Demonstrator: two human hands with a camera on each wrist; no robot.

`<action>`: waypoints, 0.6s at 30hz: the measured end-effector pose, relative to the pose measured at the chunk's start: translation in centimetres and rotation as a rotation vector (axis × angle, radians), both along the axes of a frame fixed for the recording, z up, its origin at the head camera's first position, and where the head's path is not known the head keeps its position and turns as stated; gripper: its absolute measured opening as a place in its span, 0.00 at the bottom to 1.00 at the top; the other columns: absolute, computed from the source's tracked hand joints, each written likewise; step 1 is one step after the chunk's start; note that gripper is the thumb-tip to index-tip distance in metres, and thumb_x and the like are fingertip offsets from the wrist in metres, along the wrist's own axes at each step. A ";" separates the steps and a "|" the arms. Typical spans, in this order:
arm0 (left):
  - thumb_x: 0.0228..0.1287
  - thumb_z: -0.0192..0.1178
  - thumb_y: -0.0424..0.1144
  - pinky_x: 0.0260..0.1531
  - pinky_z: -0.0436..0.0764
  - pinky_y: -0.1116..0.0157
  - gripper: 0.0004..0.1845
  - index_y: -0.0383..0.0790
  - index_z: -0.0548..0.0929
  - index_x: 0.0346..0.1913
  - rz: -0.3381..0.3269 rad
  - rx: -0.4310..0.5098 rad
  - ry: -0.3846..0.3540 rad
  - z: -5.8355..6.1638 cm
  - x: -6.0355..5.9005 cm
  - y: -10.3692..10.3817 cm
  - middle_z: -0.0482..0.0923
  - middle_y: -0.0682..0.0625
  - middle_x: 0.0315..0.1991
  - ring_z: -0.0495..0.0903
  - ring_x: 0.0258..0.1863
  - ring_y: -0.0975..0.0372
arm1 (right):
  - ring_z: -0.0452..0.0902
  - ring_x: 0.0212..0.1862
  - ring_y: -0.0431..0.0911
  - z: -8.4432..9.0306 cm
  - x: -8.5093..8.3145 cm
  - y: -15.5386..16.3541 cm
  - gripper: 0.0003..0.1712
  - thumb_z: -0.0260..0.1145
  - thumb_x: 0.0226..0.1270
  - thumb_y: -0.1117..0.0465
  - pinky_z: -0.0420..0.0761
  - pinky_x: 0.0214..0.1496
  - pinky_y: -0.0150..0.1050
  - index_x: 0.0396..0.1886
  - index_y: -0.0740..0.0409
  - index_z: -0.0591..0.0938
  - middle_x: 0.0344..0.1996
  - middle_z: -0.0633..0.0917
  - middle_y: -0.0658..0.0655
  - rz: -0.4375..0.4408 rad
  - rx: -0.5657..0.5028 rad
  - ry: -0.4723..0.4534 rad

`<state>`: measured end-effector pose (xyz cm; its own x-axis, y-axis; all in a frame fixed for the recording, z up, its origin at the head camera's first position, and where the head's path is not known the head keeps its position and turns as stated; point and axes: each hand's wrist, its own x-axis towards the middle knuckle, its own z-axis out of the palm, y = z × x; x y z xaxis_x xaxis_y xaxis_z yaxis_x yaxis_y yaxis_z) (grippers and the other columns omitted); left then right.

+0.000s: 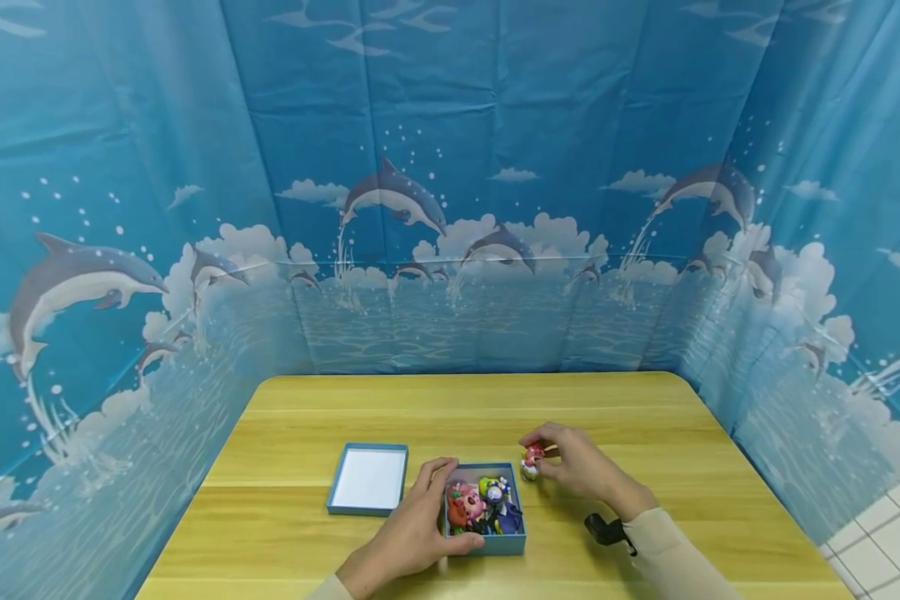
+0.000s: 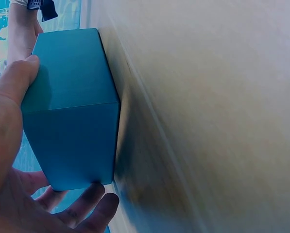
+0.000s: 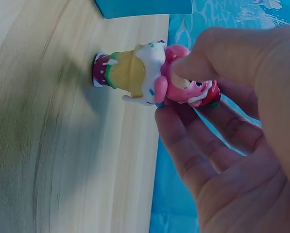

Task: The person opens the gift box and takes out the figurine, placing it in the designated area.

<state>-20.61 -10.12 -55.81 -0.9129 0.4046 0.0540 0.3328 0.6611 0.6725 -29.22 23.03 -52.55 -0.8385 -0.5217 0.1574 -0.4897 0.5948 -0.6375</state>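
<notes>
Because the figurine (image 3: 152, 73), upright just right of the box (image 1: 504, 545), is small, the right hand (image 1: 581, 465) probably needs only this narrow pinch upon its head; the left hand (image 1: 414, 521), spread wide, grips the box, perhaps for steadiness. The lid (image 1: 370, 477) lies farther left.

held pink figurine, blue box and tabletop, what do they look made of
Held pink figurine: probably painted plastic or vinyl, slightly glossy; smooth moulded shapes show a faint sheen.
Blue box: likely paper-covered cardboard, matte, judging by flat faces and crisp edges.
Tabletop: wood or wood-look laminate, smooth; streaky grain can't settle which.
</notes>
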 end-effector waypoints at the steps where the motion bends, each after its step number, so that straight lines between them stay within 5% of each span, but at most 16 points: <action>1: 0.69 0.78 0.74 0.73 0.88 0.41 0.65 0.44 0.59 0.95 -0.001 0.000 0.002 0.0 0.0 0.0 0.59 0.45 0.92 0.81 0.79 0.43 | 0.92 0.63 0.60 0.1 0.1 0.0 0.19 0.76 0.80 0.70 0.94 0.67 0.57 0.67 0.66 0.89 0.62 0.92 0.63 -0.004 0.002 -0.008; 18: 0.68 0.79 0.74 0.73 0.88 0.41 0.66 0.45 0.59 0.95 0.003 -0.009 -0.011 0.0 -0.1 0.1 0.58 0.46 0.93 0.81 0.80 0.43 | 0.91 0.62 0.56 0.1 0.0 0.4 0.22 0.77 0.80 0.68 0.93 0.66 0.58 0.70 0.63 0.88 0.64 0.92 0.64 -0.005 0.025 -0.040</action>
<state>-20.66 -10.03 -55.79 -0.9144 0.4027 0.0408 0.3240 0.6678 0.6702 -29.25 23.46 -52.43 -0.8464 -0.5209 0.1107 -0.4612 0.6130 -0.6415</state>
